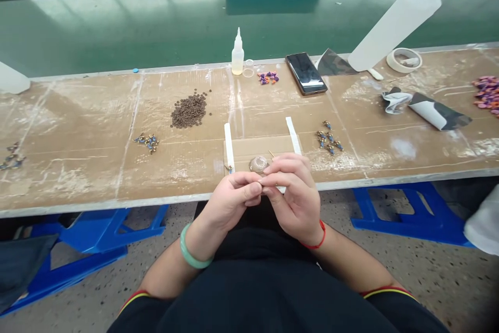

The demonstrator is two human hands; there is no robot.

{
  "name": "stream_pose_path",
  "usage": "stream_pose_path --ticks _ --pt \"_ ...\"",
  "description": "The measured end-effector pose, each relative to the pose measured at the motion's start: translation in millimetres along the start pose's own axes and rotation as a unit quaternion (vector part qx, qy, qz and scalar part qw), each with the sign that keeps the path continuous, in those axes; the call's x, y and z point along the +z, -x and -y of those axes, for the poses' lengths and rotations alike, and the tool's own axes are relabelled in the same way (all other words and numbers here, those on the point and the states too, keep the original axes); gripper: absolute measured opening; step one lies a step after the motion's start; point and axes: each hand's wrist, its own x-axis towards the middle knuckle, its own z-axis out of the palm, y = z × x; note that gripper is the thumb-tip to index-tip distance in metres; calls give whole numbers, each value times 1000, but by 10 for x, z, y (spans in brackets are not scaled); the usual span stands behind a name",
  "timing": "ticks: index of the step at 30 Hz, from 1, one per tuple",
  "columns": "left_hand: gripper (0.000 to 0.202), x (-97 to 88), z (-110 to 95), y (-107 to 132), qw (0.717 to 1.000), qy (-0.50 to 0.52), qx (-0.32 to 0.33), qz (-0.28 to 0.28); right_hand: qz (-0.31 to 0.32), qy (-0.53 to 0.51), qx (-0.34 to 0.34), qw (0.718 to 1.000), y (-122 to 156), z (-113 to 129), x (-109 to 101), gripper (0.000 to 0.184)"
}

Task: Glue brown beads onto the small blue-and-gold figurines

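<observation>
My left hand [234, 195] and my right hand [291, 195] meet at the fingertips over the table's front edge. Both are closed in a pinch, and whatever sits between the fingers is too small and hidden to name. Just beyond them a small clear, rounded dish or blob [258, 164] rests on a cardboard piece [255, 147] held down by white tape strips. A thin yellowish stick [272, 154] leans by it, partly behind my right fingers. One tiny blue and gold piece [229, 169] lies at the left tape strip [228, 145].
Small brown discs [189, 110] lie heaped to the left. Blue and gold pieces [147, 142] form little piles on both sides. Farther back stand a small dropper bottle [237, 55], purple and orange pieces [268, 78], a phone [306, 74], a tape roll [404, 60] and a large white bottle [397, 26].
</observation>
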Motion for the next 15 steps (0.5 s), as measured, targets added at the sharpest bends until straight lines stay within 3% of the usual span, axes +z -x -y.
stream_pose_path --ticks 6,15 --pt "35 -65 -32 2 998 -39 39 43 32 2 -37 999 -24 -1 -62 9" --pt "34 -63 117 -87 988 113 -7 100 5 -54 -19 998 -54 -9 -12 17"
